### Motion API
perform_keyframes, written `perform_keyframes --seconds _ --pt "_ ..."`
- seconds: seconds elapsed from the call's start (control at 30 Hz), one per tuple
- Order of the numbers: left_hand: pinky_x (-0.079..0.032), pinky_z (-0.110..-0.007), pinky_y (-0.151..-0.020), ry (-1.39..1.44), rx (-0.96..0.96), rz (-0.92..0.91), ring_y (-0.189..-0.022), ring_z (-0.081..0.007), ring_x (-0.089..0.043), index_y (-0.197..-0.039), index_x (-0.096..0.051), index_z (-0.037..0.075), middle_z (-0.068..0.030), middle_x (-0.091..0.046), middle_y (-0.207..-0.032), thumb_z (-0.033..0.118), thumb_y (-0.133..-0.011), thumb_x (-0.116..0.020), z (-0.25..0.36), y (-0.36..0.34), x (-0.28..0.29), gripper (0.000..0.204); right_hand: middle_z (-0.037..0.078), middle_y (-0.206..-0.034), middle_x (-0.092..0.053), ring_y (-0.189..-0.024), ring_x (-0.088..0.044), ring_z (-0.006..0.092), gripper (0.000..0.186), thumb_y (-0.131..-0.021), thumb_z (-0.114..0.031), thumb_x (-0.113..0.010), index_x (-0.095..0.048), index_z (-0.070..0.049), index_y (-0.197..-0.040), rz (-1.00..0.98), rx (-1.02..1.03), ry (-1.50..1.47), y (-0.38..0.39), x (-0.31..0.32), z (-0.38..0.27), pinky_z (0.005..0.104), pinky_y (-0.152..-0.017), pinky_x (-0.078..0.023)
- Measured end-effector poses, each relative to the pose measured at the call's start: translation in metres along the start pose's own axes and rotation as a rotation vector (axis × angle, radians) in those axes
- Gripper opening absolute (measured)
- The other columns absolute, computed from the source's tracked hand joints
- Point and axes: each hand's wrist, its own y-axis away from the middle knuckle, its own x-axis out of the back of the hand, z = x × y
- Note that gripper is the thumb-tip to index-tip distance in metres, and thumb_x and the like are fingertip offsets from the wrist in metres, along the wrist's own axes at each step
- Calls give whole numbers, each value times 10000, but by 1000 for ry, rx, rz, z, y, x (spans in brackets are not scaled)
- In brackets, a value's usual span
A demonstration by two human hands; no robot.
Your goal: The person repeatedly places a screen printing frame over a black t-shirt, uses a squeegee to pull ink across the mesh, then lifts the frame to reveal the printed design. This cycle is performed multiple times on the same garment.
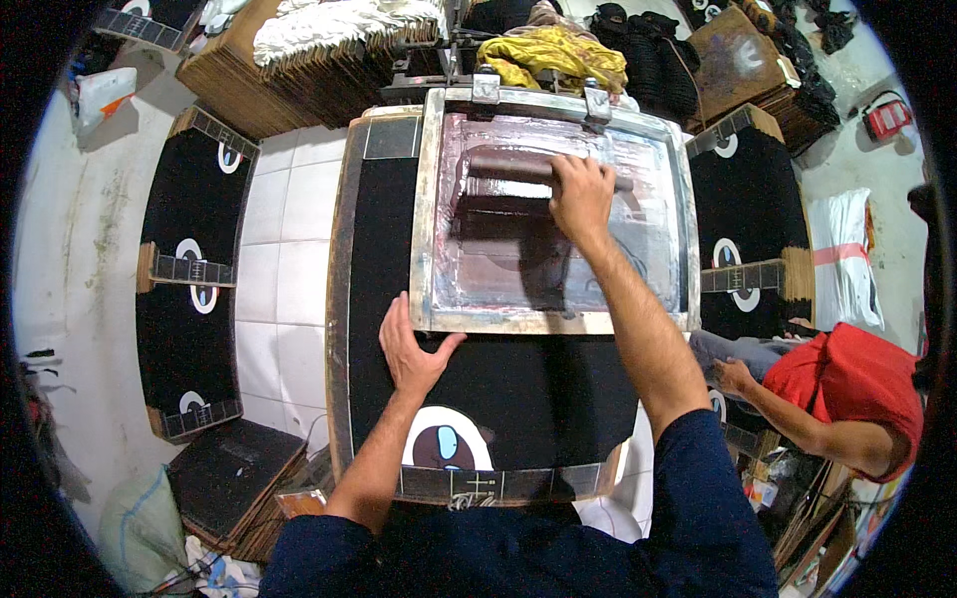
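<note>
A screen-printing frame (558, 322) with a pale, ink-stained border lies over black fabric (548, 389) on a board. My right hand (583, 199) is closed round a squeegee (510, 165) in the upper part of the mesh. Dark brown ink (498, 204) spreads in a band just below the blade. At the frame's near left corner, my left hand (411, 357) rests with fingers stretched along the side and thumb apart at the near edge. Nearer to me, a white, brown and blue eye print (447, 445) shows on the fabric.
Metal clamps (485, 86) hold the frame's far edge. Boards with black printed fabric (189, 339) stand left and right. Yellow cloth (553, 55) lies beyond. A person in red (847, 399) is at the right, and a stack of dark boards (234, 478) at lower left.
</note>
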Motion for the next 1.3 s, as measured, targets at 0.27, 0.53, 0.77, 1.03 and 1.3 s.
perform_keyframes --seconds 0.27,0.53,0.77,1.03,1.3 --pt "-242 -586 -1241 -127 -124 -73 -1489 -393 -370 -1573 -282 -33 -263 -385 -1589 470 -659 -931 -18 -8 -15 1228 19 -1078 -714 -1064 -654 250 339 -813 -122 -746 -684 -176 -1142 -122 41 108 -93 -67 20 477 -894 -452" --pt "-214 -598 -1248 -168 -134 -117 -1504 -387 -343 -1574 -250 -59 -287 -366 -1575 487 -708 -916 -18 -7 -13 1221 43 -992 -690 -1024 -641 275 360 -810 -319 -843 -670 -138 -1068 -110 97 157 -35 -53 13 460 -870 -443" --pt "-241 -598 -1236 -147 -104 -113 -1496 -396 -357 -1565 -262 -64 -273 -363 -1592 502 -715 -896 -16 -8 -13 1201 59 -1060 -710 -1052 -652 276 376 -779 -302 -862 -685 -136 -1065 -366 13 69 -26 -22 2 457 -880 -449" --pt "-225 -603 -1241 -119 -128 -104 -1496 -415 -351 -1565 -255 -72 -286 -361 -1591 461 -705 -902 -16 -9 -14 1201 32 -1080 -710 -1058 -663 266 419 -756 -219 -838 -668 -156 -1133 -120 18 191 -84 -68 19 470 -863 -472" --pt "-199 -582 -1263 -138 -120 -126 -1525 -382 -314 -1583 -228 -63 -270 -344 -1607 401 -692 -906 -17 -8 -13 1212 25 -965 -626 -969 -598 258 321 -739 -118 -813 -641 -138 -1009 -100 13 115 40 -27 -18 440 -872 -428"
